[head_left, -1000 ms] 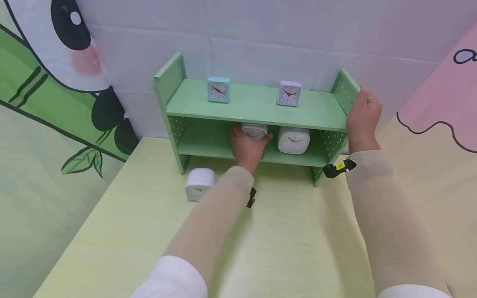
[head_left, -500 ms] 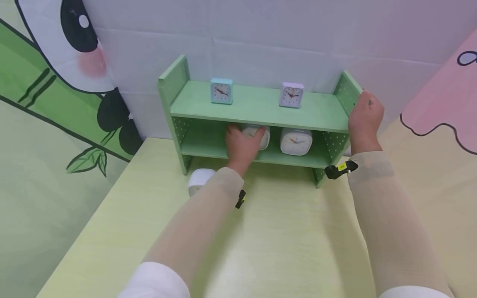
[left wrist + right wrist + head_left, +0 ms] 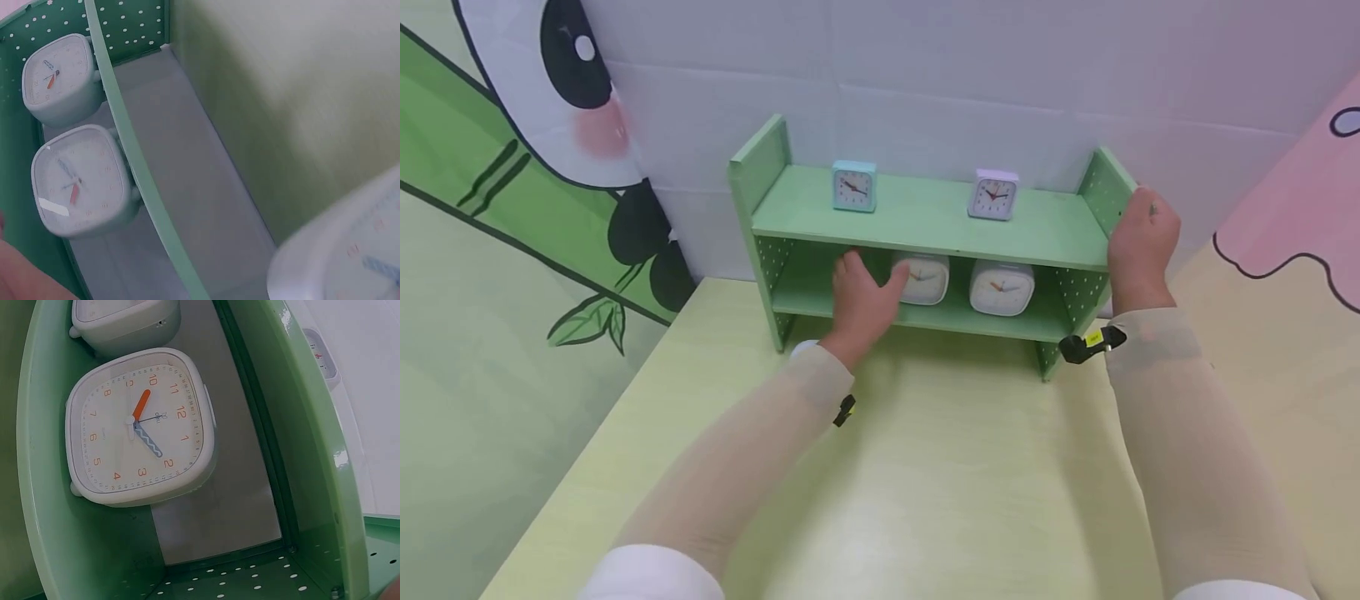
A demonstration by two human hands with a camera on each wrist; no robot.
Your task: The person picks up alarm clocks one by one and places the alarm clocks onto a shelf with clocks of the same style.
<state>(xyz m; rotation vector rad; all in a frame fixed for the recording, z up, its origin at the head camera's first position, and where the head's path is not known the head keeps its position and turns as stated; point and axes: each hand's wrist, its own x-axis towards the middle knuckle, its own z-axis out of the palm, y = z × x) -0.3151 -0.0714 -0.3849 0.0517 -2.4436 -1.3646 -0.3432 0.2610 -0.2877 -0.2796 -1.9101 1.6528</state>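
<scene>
A white alarm clock (image 3: 927, 280) stands on the lower tier of the green shelf (image 3: 940, 230). My left hand (image 3: 862, 302) is just left of it, fingers spread and holding nothing, the thumb overlapping the clock's left edge in the head view. Right of it on the same tier stands a second white alarm clock (image 3: 1002, 288), its orange and blue hands plain in the right wrist view. My right hand (image 3: 1144, 247) grips the shelf's right side panel by its front edge. A third white alarm clock (image 3: 350, 256) is on the table, mostly hidden behind my left forearm in the head view.
On the upper tier stand a small light-blue clock (image 3: 853, 186) and a small lilac clock (image 3: 993, 195). The shelf is on a pale wooden table (image 3: 955, 467), with a cloth-covered wall (image 3: 940, 58) behind. Its side panels (image 3: 256, 581) have rows of holes.
My left hand has let go of the middle white clock and drawn left, baring the clock's face. The left forearm now covers most of the clock on the table. The right hand keeps its grip.
</scene>
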